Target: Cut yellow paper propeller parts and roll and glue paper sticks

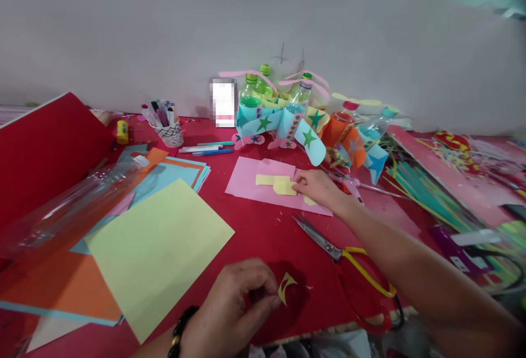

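Note:
Near the table's front edge, my left hand (236, 306) pinches a small curved yellow paper scrap (286, 288) between thumb and fingertips. Farther forward, my right hand (318, 187) is closed, its fingertips on a rounded pale-yellow paper piece (285, 186) that lies on a pink paper sheet (242, 177). A pale-yellow strip (263, 180) lies beside that piece, and another yellow bit shows partly under the hand. Scissors (324, 240) with yellow and red handles rest on the red table, below my right forearm.
A large yellow sheet (164, 254) covers orange and blue paper at left, near a clear plastic bottle (82, 199). Decorated bottle planes (283, 119) stand at the back beside a phone (223, 102) and a pen cup (170, 134). Green strips (427, 193) lie at right.

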Motion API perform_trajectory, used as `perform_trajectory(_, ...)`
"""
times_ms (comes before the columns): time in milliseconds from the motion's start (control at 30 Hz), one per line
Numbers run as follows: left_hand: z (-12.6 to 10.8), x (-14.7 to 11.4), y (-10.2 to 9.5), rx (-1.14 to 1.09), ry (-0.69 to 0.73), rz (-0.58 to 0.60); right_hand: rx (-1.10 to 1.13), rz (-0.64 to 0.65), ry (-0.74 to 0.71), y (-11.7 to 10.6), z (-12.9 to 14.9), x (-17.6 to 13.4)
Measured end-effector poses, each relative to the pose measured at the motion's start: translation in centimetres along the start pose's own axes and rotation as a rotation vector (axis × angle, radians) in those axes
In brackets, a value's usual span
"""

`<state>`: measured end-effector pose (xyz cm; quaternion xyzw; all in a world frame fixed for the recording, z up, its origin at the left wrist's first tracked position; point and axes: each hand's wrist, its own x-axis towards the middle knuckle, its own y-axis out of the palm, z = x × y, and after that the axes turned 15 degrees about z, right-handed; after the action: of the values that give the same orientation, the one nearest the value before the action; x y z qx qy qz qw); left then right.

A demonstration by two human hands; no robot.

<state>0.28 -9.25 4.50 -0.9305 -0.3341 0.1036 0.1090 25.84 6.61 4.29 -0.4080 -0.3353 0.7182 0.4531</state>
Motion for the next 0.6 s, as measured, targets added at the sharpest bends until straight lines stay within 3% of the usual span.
perform_trajectory(133,0.1,-0.1,0.0,0.043,0.015,0.015,-0.131,-0.199,0.016,-0.9,0.3,-3.3)
perform_trajectory(200,0.0,-0.2,0.0,0.101,0.042,0.036,-0.124,-0.282,-0.055,-1.3,0.1,-6.2)
perform_trajectory(300,0.0,-0.1,0.3,0.302,0.111,0.13,-0.058,-0.329,-0.037,-0.7,-0.7,-11.0)
perform_trajectory(500,2.6,0.7,2.3,0.718,0.189,0.413,-0.113,-0.238,-0.002,5.0,-3.3,-18.1)
perform_trajectory(600,3.8,0.6,3.6,0.885,0.203,0.397,-0.141,-0.291,-0.047,8.1,-4.1,-19.7)
